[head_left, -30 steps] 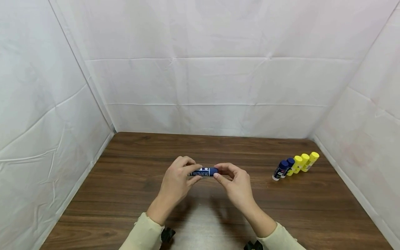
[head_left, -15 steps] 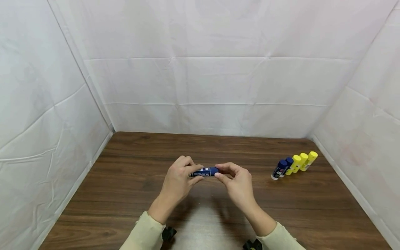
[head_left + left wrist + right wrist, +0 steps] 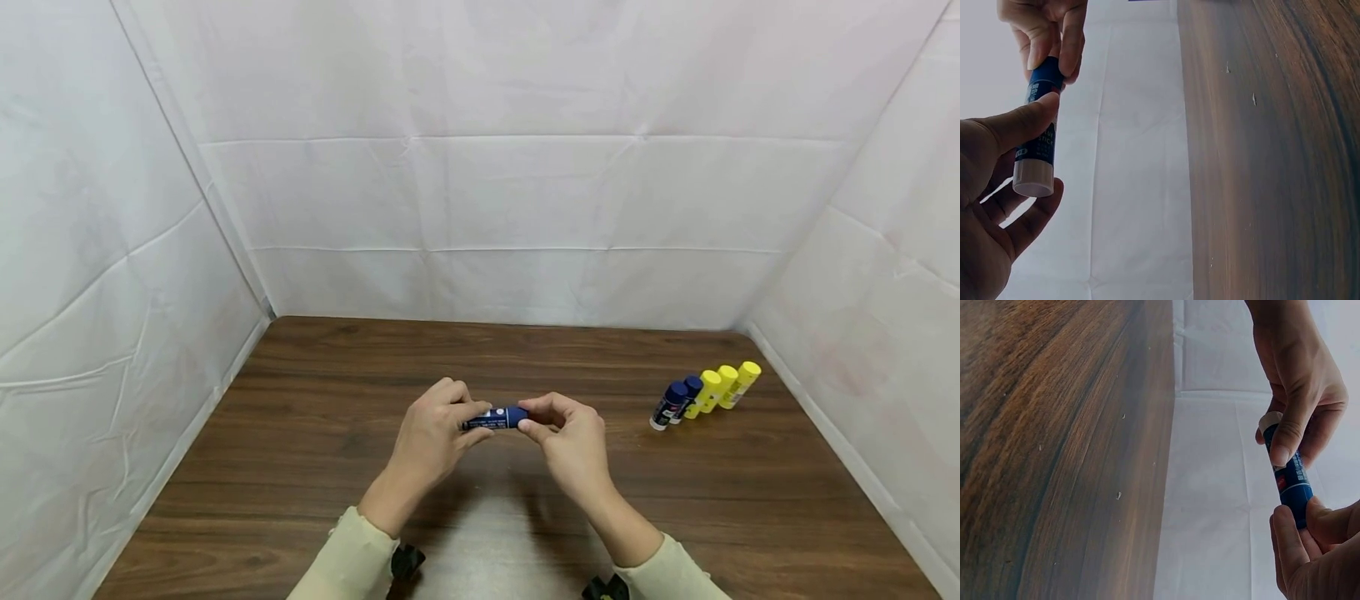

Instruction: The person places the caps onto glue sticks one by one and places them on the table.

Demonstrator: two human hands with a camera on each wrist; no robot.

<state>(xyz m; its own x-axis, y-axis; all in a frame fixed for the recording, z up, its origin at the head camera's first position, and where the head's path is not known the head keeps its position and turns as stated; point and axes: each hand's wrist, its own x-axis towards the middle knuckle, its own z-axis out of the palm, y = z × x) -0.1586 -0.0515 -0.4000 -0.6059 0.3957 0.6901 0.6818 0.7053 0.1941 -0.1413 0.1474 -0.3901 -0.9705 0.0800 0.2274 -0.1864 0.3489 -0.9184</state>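
A dark blue glue stick with a white base is held level above the table, between both hands. My left hand grips its labelled body with thumb and fingers; in the left wrist view the white base end of the glue stick sticks out past the thumb. My right hand pinches the blue cap at the other end. In the right wrist view the cap sits against the labelled body, with the right thumb and fingertips round its end.
On the right of the brown wooden table stands a slanting row: two blue glue sticks nearest, then several yellow ones. White cloth walls close off the back and both sides.
Both hands keep their hold on the glue stick. It has shifted very slightly right and down in the head view, and its right end is tilted a little higher.
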